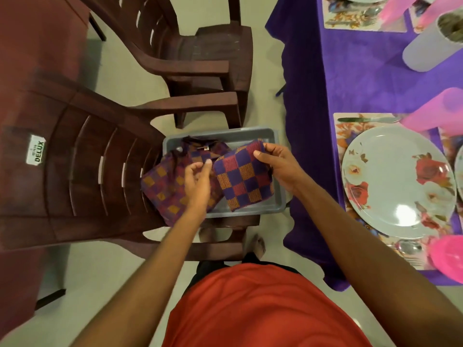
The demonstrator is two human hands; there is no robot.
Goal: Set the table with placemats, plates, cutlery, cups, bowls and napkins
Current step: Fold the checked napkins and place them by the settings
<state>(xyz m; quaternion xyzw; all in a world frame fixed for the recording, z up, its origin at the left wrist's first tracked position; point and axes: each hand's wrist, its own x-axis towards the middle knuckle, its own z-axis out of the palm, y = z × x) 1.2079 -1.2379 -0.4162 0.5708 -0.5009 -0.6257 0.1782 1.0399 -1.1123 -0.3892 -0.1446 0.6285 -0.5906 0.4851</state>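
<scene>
Head view: purple-clothed table [350, 71] at right carries a floral plate [398, 182] on a placemat [350, 126]. Brown plastic chair [82, 171] holds a gray tray [270, 136] of checkered napkins [165, 189]. Right hand [280, 164] pinches one folded napkin [244, 176] over the tray; left hand [198, 181] fingers loosely curled, touching its edge.

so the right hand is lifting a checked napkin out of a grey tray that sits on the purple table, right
Not quite. The head view shows the grey tray sitting on the seat of a brown chair beside the purple table, not on the table. The rest holds: the right hand grips a checked napkin over that tray.
</scene>
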